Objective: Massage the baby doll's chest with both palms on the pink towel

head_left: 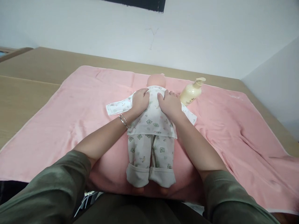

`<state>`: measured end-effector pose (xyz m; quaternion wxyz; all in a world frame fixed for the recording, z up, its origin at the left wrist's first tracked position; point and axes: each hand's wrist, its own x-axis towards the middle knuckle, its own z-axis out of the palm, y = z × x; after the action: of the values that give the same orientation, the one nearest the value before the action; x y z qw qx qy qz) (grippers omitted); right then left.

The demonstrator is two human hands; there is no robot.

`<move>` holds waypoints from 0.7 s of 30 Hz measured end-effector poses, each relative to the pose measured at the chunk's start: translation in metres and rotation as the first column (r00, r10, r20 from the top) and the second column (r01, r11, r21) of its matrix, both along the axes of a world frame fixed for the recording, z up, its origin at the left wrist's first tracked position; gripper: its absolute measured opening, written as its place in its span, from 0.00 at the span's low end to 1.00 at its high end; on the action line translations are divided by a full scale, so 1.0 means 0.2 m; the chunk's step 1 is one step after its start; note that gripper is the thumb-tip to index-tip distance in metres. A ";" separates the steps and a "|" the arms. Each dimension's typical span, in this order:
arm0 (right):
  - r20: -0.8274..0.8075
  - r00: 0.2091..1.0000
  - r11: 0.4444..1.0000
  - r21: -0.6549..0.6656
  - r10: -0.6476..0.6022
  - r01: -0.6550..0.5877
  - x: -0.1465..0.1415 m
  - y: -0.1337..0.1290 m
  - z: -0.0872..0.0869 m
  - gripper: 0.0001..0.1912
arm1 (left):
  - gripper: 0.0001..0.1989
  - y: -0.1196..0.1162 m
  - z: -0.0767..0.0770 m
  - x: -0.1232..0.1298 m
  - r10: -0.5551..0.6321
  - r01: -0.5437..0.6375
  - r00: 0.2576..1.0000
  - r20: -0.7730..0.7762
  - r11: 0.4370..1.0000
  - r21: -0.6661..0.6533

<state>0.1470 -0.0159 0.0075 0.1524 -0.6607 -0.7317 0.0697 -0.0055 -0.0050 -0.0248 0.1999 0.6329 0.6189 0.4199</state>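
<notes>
A baby doll (154, 113) lies lengthwise before me in a white shirt and trousers with small green bear prints. Its bare head (156, 81) is at the far end, no face showing, and its trouser cuffs (137, 176) are turned up near me. My left hand (140, 100) is closed over the doll's upper left side, fingers curved at the shoulder. On the opposite side, my right hand (171, 104) grips the upper torso, its thumb on the shirt and its fingers partly hidden. Both sleeves spread outward. Just beyond my right hand stands a cream pump bottle (191, 92), leaning slightly.
A pink blanket (93, 102) with some wrinkles on the right lies under the doll and hangs over the near edge. Beneath it is a wooden table (35, 67) against a white wall (93, 34). A dark panel (149, 4) is at the top.
</notes>
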 end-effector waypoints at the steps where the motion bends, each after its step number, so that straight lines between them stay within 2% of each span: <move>1: 0.033 0.999 0.999 -0.001 -0.040 0.040 -0.02 -0.03 0.00 0.37 | 0.24 0.00 0.00 0.00 0.009 -0.009 1.000 0.024 1.000 -0.005; 2: 0.061 0.998 0.999 0.005 -0.034 0.034 -0.04 -0.07 0.01 0.36 | 0.24 0.01 0.00 0.00 0.019 -0.019 0.999 0.050 1.000 -0.013; 5: 0.083 0.991 0.994 0.034 0.105 -0.108 -0.08 -0.11 0.01 0.34 | 0.22 0.02 -0.02 0.00 0.048 -0.042 0.988 0.146 0.998 -0.045; 8: 0.021 0.978 0.977 0.037 0.208 -0.208 -0.05 -0.06 0.01 0.33 | 0.23 0.04 -0.04 -0.01 0.040 -0.031 0.978 0.207 0.998 -0.050; 10: -0.025 0.983 0.983 0.022 0.182 -0.181 -0.02 -0.01 0.01 0.33 | 0.23 0.03 -0.04 -0.01 0.029 -0.025 0.983 0.183 0.999 -0.022; 12: -0.031 0.994 0.994 -0.022 0.105 -0.105 0.01 0.02 0.01 0.36 | 0.23 0.03 -0.04 -0.01 0.032 -0.033 0.990 0.137 0.999 0.005; 14: 0.003 0.999 0.997 -0.068 0.040 -0.040 0.01 -0.01 0.02 0.39 | 0.23 0.02 -0.03 0.00 0.038 -0.039 0.993 0.111 0.999 0.007; 16: 0.050 0.997 0.996 -0.068 0.055 -0.052 -0.03 -0.07 0.03 0.38 | 0.22 0.01 -0.02 0.00 0.047 -0.047 0.994 0.103 0.999 -0.010; 18: 0.082 0.983 0.986 -0.025 0.164 -0.163 -0.08 -0.13 0.03 0.35 | 0.23 0.01 -0.02 0.00 0.048 -0.047 0.993 0.103 0.999 -0.015; 21: 0.089 0.927 0.930 0.029 0.364 -0.367 -0.12 -0.15 0.02 0.32 | 0.24 0.00 -0.03 0.00 0.032 -0.032 0.995 0.099 0.999 0.002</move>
<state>0.1236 -0.0461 0.0106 0.1214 -0.5116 -0.8490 0.0529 -0.0059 -0.0044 -0.0304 0.2226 0.6016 0.6177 0.4550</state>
